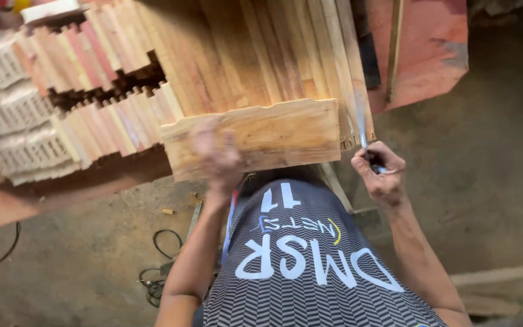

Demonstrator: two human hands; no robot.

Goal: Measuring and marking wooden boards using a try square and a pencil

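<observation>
- Left hand [216, 154] blurred against wooden board [273, 133]; fingers' state unclear.
- Right hand [379, 172] beside board's right end, fingers clamped on thin metal tool [364, 139].

Seen from above, a person stands at a stack of long wooden slats [255, 54] laid side by side. A short, rough wooden board [273, 136] lies across the near end of the stack. The left hand [216, 154], blurred, rests against the board's front face. The right hand [379, 172] is closed around a thin metal tool [363, 136] whose tip meets the stack's right edge. White slotted crates [7, 115] sit at left, and black cable [158, 266] lies on the dirt floor [497, 181].
</observation>
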